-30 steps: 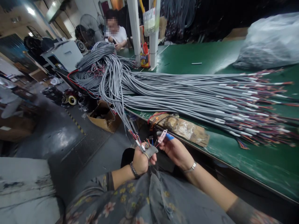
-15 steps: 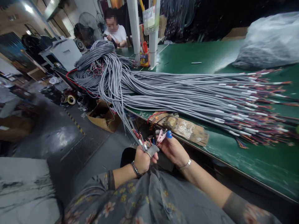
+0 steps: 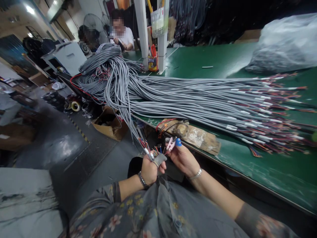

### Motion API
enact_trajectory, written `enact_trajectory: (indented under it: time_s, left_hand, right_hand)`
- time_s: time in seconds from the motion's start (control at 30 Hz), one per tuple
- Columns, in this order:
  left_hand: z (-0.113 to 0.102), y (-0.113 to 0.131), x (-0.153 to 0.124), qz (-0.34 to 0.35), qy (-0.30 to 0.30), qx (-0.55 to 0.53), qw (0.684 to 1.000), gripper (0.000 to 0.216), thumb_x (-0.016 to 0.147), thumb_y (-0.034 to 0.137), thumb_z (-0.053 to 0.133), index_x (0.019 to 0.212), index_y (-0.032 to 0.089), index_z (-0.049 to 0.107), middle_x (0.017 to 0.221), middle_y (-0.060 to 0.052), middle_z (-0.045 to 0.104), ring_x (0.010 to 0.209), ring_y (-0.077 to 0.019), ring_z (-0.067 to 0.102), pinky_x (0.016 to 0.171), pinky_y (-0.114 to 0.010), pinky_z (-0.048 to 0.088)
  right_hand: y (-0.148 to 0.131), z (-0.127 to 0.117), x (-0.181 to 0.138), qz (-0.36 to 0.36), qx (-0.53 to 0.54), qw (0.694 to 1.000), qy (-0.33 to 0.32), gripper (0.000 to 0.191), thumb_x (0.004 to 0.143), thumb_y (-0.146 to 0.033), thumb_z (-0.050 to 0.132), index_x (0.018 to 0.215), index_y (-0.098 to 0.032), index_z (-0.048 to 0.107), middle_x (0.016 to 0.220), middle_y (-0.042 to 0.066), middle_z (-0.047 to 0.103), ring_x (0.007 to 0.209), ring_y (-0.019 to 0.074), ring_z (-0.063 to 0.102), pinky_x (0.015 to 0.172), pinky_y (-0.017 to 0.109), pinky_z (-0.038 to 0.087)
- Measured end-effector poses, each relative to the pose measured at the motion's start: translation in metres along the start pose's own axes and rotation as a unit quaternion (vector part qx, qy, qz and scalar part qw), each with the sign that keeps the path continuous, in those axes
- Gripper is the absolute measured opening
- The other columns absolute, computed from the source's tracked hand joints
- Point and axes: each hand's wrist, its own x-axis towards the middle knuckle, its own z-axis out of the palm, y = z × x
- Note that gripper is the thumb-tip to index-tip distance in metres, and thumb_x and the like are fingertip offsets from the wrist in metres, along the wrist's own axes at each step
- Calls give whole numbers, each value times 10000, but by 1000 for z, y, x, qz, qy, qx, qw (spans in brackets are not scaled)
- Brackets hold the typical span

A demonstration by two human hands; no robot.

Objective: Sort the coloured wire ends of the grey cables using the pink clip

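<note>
My left hand (image 3: 149, 170) is closed around the ends of several grey cables (image 3: 135, 132), with a grey wrap on its thumb. Thin coloured wires (image 3: 156, 150) fan out from the cable ends above that thumb. Close by on the right, my right hand (image 3: 184, 160) pinches a small pink clip-like tool (image 3: 170, 144) near the wire tips. A blue cover (image 3: 178, 142) sits on its thumb. Whether the tool touches a wire I cannot tell. The held cables run up to a large grey cable bundle (image 3: 173, 96) on the green table (image 3: 210, 74).
A worn wooden board (image 3: 198, 135) lies at the table's near edge. Below the table stands an open cardboard box (image 3: 112, 130). A clear plastic bag (image 3: 284, 46) is at the back right, and a white post (image 3: 162, 43) rises mid-table. Another person (image 3: 122, 34) works at the far side.
Both hands stay close together in nearly the same place. The pink tool has tilted slightly and sits a little farther left. The view has shifted only a bit.
</note>
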Motion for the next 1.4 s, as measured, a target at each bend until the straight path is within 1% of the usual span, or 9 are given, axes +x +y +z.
enact_trajectory:
  time_s: [0.27,0.5,0.63,0.8,0.93,1.07,1.13,1.3,1.4]
  left_hand:
    - [2,1,1,-7,-9,15,1000,386,615,513,703,577,160,551,423,20,553,300,-59,427,315,-174,304]
    - [-3,-2,0,18,-12,-1,1000,423,612,550,705,587,160,543,437,14,572,303,-60,438,317,-172,320]
    - [-10,-8,-1,38,-21,11,999,438,630,576,695,624,160,559,462,9,591,325,-67,462,331,-175,346]
    - [-15,-8,-2,54,-21,45,997,445,674,593,665,628,163,560,487,1,601,341,-69,479,348,-177,357]
    - [-13,0,-4,36,-31,83,995,463,633,592,697,552,169,525,448,-3,578,342,-74,475,357,-180,358]
    - [-12,2,-5,25,-40,92,995,459,613,586,711,544,173,522,429,0,563,343,-76,468,360,-181,358]
    - [-13,1,-4,17,-51,93,994,455,610,580,716,550,174,519,430,4,559,342,-77,466,356,-182,356]
    - [-15,0,-2,-6,-113,111,987,432,585,534,757,552,166,533,422,15,539,342,-73,452,367,-190,369]
    - [-17,0,-1,-8,-109,102,989,446,601,555,739,542,163,533,422,8,542,334,-74,452,358,-191,357]
  right_hand:
    - [2,-1,-1,1,-3,1000,-24,362,584,-525,809,739,-209,726,697,-1,697,621,122,585,576,232,500]
    - [-1,-4,-4,51,16,996,-65,447,597,-641,733,727,-214,707,728,9,699,630,123,594,578,226,487]
    - [-7,-4,-8,77,2,993,-86,467,622,-647,714,763,-202,707,765,26,699,619,119,582,569,227,479]
    - [-5,-5,-23,86,-73,985,-132,443,564,-591,784,709,-182,692,633,6,613,556,116,514,508,232,426]
    - [1,-3,-32,38,-145,983,-107,349,555,-450,847,664,-167,672,544,-26,538,504,95,429,501,239,369]
    - [3,3,-34,8,-174,983,-66,325,539,-417,860,625,-174,662,513,-38,537,473,80,396,483,234,317]
    - [1,6,-34,11,-172,983,-68,324,527,-419,863,621,-180,667,513,-32,561,461,87,419,479,241,324]
    - [-2,9,-35,30,-184,978,-98,319,511,-426,864,600,-182,678,512,-17,593,443,98,446,479,261,376]
    - [1,3,-31,22,-185,980,-67,316,509,-410,868,584,-179,665,515,-22,584,446,87,427,460,240,357]
